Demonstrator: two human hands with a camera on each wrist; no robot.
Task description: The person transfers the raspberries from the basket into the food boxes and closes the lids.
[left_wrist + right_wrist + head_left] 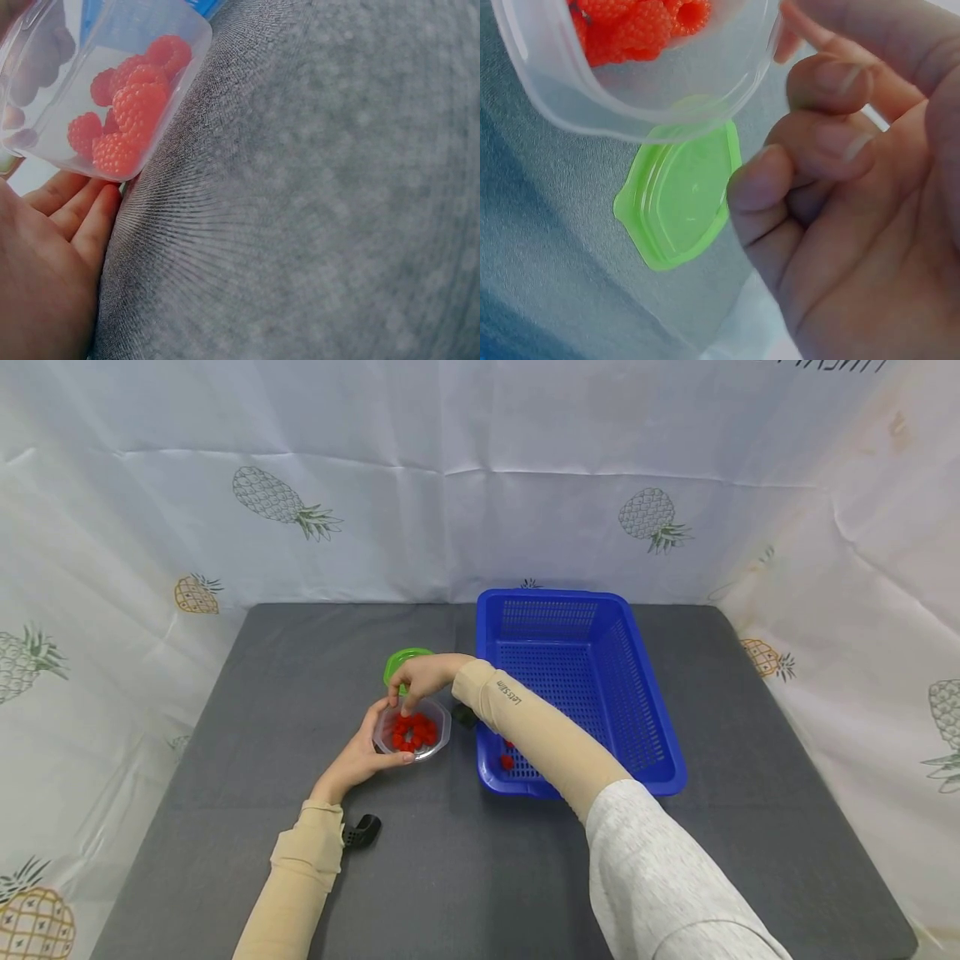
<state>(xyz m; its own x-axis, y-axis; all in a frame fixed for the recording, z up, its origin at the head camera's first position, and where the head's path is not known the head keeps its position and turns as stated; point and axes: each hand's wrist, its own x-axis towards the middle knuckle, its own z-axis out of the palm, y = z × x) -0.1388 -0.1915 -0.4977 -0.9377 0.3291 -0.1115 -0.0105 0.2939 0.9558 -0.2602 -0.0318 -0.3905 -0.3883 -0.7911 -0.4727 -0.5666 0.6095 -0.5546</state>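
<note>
A clear plastic container (pixel 442 739) with several red raspberries (pixel 139 109) in it stands on the grey table. My left hand (pixel 360 756) holds it from the left, thumb along the near side and fingers round the far side. From above, my right hand (pixel 423 675) reaches over the rim, thumb and a finger pointing down at the raspberries. In the right wrist view its other fingers (pixel 821 146) are curled; whether the fingertips pinch a raspberry is hidden. A green lid (pixel 679 199) lies on the table behind the container, partly covered by the right hand.
A blue perforated basket (pixel 652 710) stands to the right, under my right forearm. A few red raspberries (pixel 507 762) lie in its near left corner. Black wrist straps (pixel 363 832) are on both arms. White cloth with pineapple prints (pixel 450 527) hangs behind the table.
</note>
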